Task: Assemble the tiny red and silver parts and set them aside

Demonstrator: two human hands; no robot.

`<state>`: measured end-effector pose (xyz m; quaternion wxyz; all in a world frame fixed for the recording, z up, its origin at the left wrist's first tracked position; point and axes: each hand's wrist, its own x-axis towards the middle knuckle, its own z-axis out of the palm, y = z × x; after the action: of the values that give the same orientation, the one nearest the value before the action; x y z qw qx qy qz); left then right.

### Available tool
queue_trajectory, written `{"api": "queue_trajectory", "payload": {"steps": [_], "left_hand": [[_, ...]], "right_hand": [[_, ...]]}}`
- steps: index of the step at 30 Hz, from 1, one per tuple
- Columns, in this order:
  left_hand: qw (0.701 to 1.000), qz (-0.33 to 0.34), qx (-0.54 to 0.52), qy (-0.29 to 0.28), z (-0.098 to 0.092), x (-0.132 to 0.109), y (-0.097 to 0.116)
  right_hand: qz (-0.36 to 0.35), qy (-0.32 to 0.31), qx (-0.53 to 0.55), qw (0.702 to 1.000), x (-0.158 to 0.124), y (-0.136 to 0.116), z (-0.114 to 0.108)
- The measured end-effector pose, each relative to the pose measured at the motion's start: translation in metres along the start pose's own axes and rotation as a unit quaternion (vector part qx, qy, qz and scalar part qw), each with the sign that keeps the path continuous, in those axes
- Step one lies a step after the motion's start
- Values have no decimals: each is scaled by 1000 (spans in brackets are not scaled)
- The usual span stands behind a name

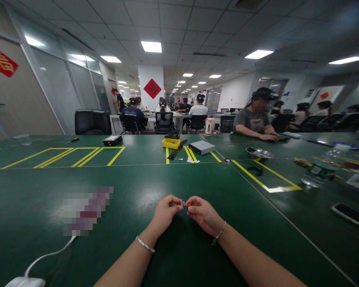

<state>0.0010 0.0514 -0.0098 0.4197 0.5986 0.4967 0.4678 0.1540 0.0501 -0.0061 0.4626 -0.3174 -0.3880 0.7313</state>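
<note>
Over the green table (131,179), my left hand (165,215) is closed in a pinch on a small red piece with a silvery metal end (182,203), which looks like a USB plug. Just to its right, my right hand (205,215) pinches a small orange piece (188,204) between thumb and fingertips. The two pieces face each other tip to tip; whether they touch is too small to tell. My fingers hide most of both. A bracelet circles each wrist.
A blurred-out device (89,211) on a white cable (49,255) lies left. Ahead are a yellow bin (171,143), a grey metal box (202,147) and a metal dish (259,153). Right stand a plastic bottle (324,167) and a phone (353,216). A person (254,119) sits across.
</note>
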Motion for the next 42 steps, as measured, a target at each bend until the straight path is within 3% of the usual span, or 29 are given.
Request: {"api": "queue_trajectory", "payload": {"steps": [16,31,42], "left_hand": [[998,43,46,-4,-1,-4,7],[995,44,87,7,-2,-7,10],[997,53,46,-19,-2,-5,12]], "right_hand": [[18,1,27,999,0,-2,2],[9,-31,22,999,-1,-1,-1],[15,-11,28,999,-1,-2,1]]}}
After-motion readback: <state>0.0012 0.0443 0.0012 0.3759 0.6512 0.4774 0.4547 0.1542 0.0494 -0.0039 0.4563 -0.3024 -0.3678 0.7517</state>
